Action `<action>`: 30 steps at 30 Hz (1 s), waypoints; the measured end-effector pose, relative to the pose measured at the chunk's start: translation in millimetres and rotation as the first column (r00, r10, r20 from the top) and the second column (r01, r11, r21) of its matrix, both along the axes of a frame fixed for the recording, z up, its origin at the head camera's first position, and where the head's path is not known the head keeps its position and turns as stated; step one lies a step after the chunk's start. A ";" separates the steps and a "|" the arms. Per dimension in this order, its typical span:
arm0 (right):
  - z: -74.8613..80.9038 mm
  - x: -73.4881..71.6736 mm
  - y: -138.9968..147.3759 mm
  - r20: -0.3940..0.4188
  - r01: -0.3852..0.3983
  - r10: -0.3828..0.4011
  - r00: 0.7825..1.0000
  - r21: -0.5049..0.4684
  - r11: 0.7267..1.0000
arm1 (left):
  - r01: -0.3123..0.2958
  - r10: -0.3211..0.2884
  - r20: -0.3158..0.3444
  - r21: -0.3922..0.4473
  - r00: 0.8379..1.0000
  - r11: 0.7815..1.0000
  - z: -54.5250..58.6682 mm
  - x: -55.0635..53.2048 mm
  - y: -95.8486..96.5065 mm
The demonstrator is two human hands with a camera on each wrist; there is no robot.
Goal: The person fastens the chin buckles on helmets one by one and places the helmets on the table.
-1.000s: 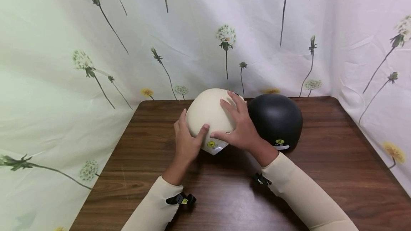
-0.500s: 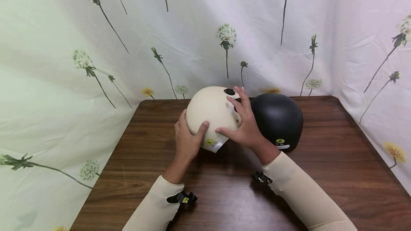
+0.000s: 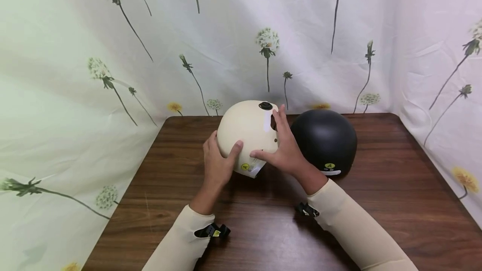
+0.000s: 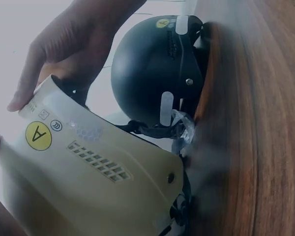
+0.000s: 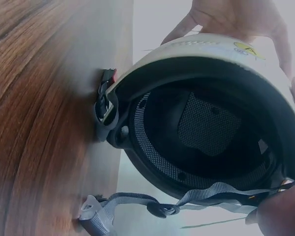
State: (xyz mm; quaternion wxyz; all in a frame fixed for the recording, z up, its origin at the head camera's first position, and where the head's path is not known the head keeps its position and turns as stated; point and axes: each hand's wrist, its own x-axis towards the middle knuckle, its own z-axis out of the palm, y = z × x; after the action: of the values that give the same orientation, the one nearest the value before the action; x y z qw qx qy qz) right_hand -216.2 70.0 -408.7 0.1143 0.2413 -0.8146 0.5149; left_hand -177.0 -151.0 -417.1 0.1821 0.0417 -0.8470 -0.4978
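A cream helmet (image 3: 241, 126) is tilted above the table, its opening turned toward the right. My left hand (image 3: 219, 164) cups its left side, thumb on the near face. On the other side my right hand (image 3: 287, 147) grips the rim, with the thumb on the shell and the fingers at the edge. The right wrist view shows the black padded lining (image 5: 209, 125) and a grey chin strap (image 5: 137, 199) hanging down toward the table. A yellow "A" sticker (image 4: 39, 135) and a slotted vent (image 4: 101, 161) mark the shell in the left wrist view.
A black helmet (image 3: 325, 141) rests dome up on the wooden table (image 3: 169, 170), just right of the cream one and behind my right hand. A flower-printed cloth (image 3: 226, 32) hangs behind the table and along both sides.
The cream helmet has rotated between my hands, bringing a round black fitting and its open edge into sight. My right fingers have shifted from the shell to the rim. The black helmet stays put.
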 end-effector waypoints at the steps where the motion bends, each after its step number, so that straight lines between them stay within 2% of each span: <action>1: 0.4 0.3 -0.5 0.010 -0.005 0.005 1.000 -0.001 1.000 | 0.001 -0.001 -0.006 -0.002 1.000 1.000 -0.2 -0.2 0.2; 6: 2.0 2.2 -2.5 0.012 -0.037 0.037 0.999 0.012 0.999 | 0.003 -0.003 -0.004 -0.012 1.000 1.000 -2.1 0.2 0.5; 13: 4.1 5.4 -6.6 -0.061 -0.072 0.075 0.995 0.063 0.995 | 0.017 -0.017 0.034 -0.001 0.999 1.000 -5.8 -1.0 2.4; 18: 2.5 6.0 -4.0 -0.067 -0.093 0.096 0.993 0.055 0.994 | 0.012 -0.013 0.016 0.006 1.000 1.000 -5.9 -2.3 4.4; 30: -2.9 -2.3 12.5 -0.070 -0.235 0.240 0.968 0.071 0.969 | 0.021 -0.021 0.000 0.016 1.000 1.000 -3.8 -5.1 4.1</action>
State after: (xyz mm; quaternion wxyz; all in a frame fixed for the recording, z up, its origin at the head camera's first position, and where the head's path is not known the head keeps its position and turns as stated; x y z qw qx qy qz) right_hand -218.5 82.5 -411.6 0.0760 0.3605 -0.7904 0.4894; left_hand -182.2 -147.0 -420.9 0.1766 0.0342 -0.8433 -0.5064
